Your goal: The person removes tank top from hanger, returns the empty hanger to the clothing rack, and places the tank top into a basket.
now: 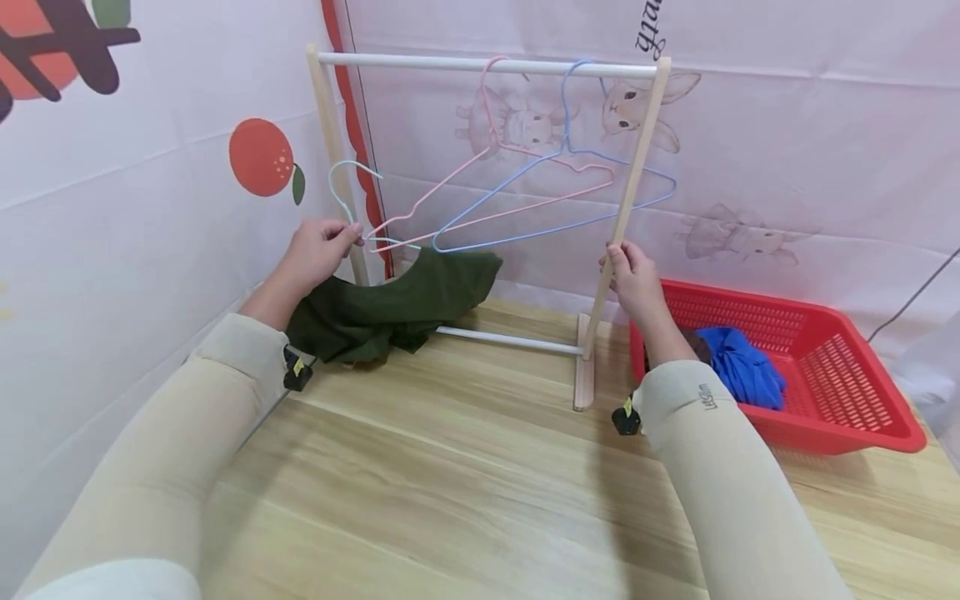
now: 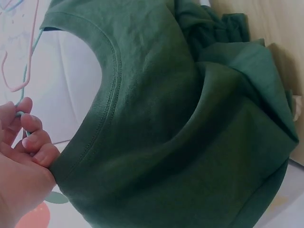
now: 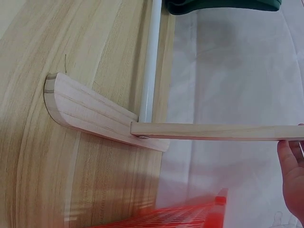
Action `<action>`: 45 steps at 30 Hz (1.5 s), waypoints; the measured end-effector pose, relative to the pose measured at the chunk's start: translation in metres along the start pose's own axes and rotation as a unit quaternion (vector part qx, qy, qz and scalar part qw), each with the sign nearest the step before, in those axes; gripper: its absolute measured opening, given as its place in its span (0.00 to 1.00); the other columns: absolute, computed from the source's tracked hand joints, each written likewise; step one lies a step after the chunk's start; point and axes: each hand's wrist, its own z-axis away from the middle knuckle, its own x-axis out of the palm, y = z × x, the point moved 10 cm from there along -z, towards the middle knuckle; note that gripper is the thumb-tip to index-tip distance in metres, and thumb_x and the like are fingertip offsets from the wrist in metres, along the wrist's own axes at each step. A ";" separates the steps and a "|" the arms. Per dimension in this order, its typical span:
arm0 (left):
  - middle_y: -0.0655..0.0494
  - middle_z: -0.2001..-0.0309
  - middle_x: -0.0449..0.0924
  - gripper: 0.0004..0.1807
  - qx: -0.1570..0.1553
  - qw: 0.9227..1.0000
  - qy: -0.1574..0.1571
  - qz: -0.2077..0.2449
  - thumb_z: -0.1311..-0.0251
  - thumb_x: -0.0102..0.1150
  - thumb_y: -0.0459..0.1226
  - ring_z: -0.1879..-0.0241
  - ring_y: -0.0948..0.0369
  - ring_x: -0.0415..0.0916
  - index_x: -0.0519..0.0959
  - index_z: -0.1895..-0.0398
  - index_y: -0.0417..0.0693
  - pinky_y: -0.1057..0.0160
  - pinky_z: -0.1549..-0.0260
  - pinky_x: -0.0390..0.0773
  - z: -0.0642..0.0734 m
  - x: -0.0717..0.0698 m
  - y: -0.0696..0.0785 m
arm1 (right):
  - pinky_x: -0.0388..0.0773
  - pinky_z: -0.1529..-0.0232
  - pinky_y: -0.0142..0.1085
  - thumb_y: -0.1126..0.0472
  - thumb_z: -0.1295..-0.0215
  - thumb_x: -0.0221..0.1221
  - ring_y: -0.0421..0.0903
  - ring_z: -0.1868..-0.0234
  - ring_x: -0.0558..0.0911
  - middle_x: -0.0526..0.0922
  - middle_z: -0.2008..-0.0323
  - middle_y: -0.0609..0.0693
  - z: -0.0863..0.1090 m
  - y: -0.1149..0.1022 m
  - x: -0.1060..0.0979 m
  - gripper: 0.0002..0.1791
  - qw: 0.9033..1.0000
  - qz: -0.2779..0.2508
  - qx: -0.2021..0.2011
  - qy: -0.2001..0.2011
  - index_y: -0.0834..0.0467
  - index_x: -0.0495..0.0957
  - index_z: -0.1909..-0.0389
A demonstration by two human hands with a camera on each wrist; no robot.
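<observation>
My left hand [image 1: 322, 250] pinches a mint-green hanger [image 1: 360, 164] just below its hook. From that hanger hangs a dark green shirt [image 1: 390, 296], its round neckline [image 2: 107, 80] wide in the left wrist view. The hook stands beside the left post, below the top rail. Over at the right, my right hand [image 1: 636, 279] grips the wooden post [image 1: 642, 142] of a small clothes rack, thumb on the near side. A pink hanger [image 1: 450, 177] and a blue hanger [image 1: 525, 238] hang bare from the rail [image 1: 420, 62].
A red plastic basket [image 1: 862, 375] sits right of the rack, holding blue cloth [image 1: 742, 367] and dark brown cloth [image 1: 697, 343]. The rack's wooden foot [image 3: 95, 111] and white lower bar [image 1: 510, 340] are low on the wood-grain table [image 1: 450, 483]. Printed fabric walls stand behind and left.
</observation>
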 end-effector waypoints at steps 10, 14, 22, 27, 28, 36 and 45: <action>0.50 0.75 0.69 0.27 0.023 1.000 0.007 0.016 0.29 0.46 0.56 0.76 0.54 0.62 0.82 0.60 0.42 0.60 0.78 0.64 0.017 0.010 -0.008 | 0.70 0.38 0.55 0.54 0.21 0.42 0.64 0.38 0.73 0.73 0.45 0.72 0.016 -0.026 0.003 0.24 1.000 -0.020 -0.012 -0.010 0.67 0.65 0.35; 0.51 0.76 0.69 0.26 0.035 0.999 0.009 0.013 0.29 0.47 0.55 0.76 0.55 0.62 0.82 0.61 0.42 0.60 0.79 0.63 0.025 0.014 -0.005 | 0.70 0.38 0.55 0.51 0.21 0.42 0.62 0.39 0.73 0.74 0.45 0.69 0.012 -0.021 0.002 0.25 1.000 -0.011 -0.016 -0.008 0.65 0.66 0.35; 0.50 0.78 0.67 0.22 0.072 0.997 0.006 0.016 0.28 0.49 0.52 0.74 0.53 0.64 0.83 0.61 0.44 0.60 0.77 0.66 0.041 0.025 0.023 | 0.70 0.37 0.54 0.44 0.24 0.44 0.58 0.39 0.74 0.75 0.46 0.66 0.001 -0.001 0.001 0.29 1.000 -0.011 -0.018 0.002 0.61 0.67 0.35; 0.49 0.80 0.66 0.19 0.126 0.992 0.002 0.030 0.28 0.51 0.48 0.76 0.53 0.64 0.83 0.64 0.43 0.62 0.78 0.64 0.049 0.036 0.054 | 0.70 0.37 0.54 0.44 0.24 0.44 0.57 0.38 0.74 0.75 0.45 0.66 0.002 -0.002 0.001 0.29 1.000 -0.012 -0.018 -0.003 0.60 0.66 0.34; 0.49 0.79 0.67 0.19 0.139 0.990 0.001 0.033 0.28 0.51 0.47 0.75 0.54 0.64 0.83 0.64 0.43 0.62 0.78 0.65 0.050 0.038 0.061 | 0.69 0.37 0.54 0.44 0.24 0.44 0.57 0.38 0.73 0.74 0.44 0.66 0.002 -0.002 0.001 0.29 1.000 -0.012 -0.016 -0.006 0.60 0.66 0.34; 0.49 0.77 0.68 0.14 0.174 0.982 -0.012 0.075 0.29 0.53 0.44 0.75 0.53 0.64 0.85 0.61 0.44 0.64 0.80 0.65 0.056 0.061 0.097 | 0.70 0.37 0.53 0.45 0.23 0.43 0.58 0.36 0.73 0.74 0.41 0.67 0.002 -0.007 -0.002 0.28 0.999 0.030 0.005 -0.046 0.60 0.66 0.34; 0.52 0.80 0.67 0.15 0.227 0.970 -0.024 0.088 0.28 0.52 0.43 0.79 0.56 0.63 0.85 0.63 0.45 0.63 0.78 0.64 0.059 0.091 0.139 | 0.62 0.31 0.55 0.43 0.23 0.42 0.62 0.30 0.66 0.65 0.30 0.66 0.007 -0.009 -0.012 0.35 0.987 0.092 0.056 -0.123 0.61 0.56 0.25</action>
